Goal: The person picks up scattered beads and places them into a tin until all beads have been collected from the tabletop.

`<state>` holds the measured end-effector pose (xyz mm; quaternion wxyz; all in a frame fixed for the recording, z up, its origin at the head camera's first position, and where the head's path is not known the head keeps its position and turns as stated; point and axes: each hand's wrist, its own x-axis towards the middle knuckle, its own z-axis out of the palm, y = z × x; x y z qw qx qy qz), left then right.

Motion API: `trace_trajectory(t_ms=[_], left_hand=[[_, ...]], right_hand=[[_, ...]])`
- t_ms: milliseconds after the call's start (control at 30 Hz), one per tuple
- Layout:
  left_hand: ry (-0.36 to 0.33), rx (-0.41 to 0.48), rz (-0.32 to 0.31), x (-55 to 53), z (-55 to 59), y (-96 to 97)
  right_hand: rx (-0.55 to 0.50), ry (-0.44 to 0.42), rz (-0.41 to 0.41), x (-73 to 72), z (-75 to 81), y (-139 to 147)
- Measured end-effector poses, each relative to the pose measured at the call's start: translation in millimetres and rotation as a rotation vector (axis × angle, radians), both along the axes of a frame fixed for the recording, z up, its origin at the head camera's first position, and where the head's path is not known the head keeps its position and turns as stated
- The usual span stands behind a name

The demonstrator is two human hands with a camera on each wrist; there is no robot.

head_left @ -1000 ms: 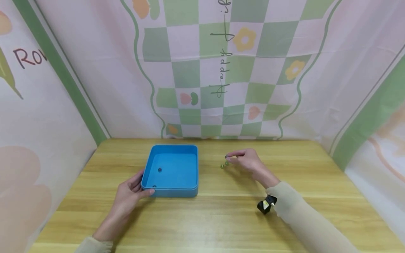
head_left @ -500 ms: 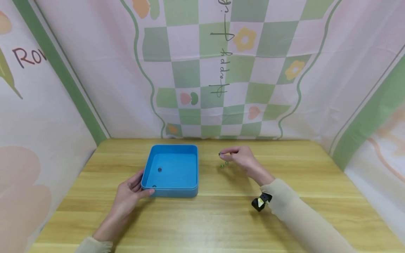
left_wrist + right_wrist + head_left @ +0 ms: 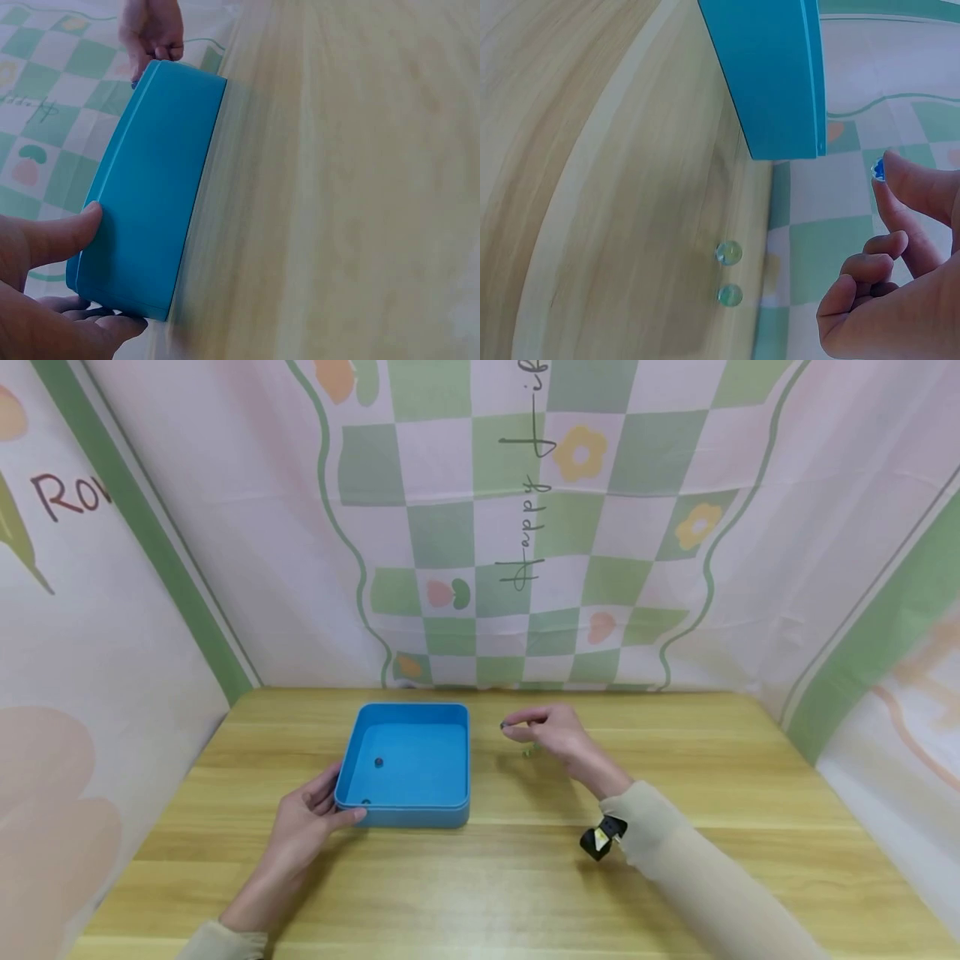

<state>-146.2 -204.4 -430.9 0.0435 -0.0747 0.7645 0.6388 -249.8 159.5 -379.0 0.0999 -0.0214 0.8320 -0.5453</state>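
Observation:
My left hand (image 3: 300, 827) grips the near left corner of a square blue box (image 3: 416, 817), thumb on its front wall and the other fingers around its left side. Inside lie two small dark marbles (image 3: 378, 762), one of them beside the near left corner. To the right of the box, my right hand (image 3: 558, 735) is raised over the table. Its thumb and index finger pinch a clear marble with blue in it (image 3: 878, 169), while the other fingers curl toward the palm. Beneath that hand, two clear greenish marbles (image 3: 729, 253) rest close together on the wood.
The wooden table (image 3: 480, 893) carries the box near its back edge. Printed cloth (image 3: 510, 527) hangs behind the table and along both sides. A black wrist device (image 3: 600, 839) sits at the right sleeve.
My right hand has moved left toward the box and slightly up, carrying the pinched marble away from the two greenish ones. The left hand and the box have stayed put.

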Motion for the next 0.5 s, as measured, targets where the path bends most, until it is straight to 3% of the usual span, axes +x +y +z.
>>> trace_trajectory(t_ms=[500], left_hand=[[-0.002, 0.006, -0.004, 0.0, 0.2, 0.0]], right_hand=[[0.001, 0.012, 0.022, -2.4, 4.6, -20]])
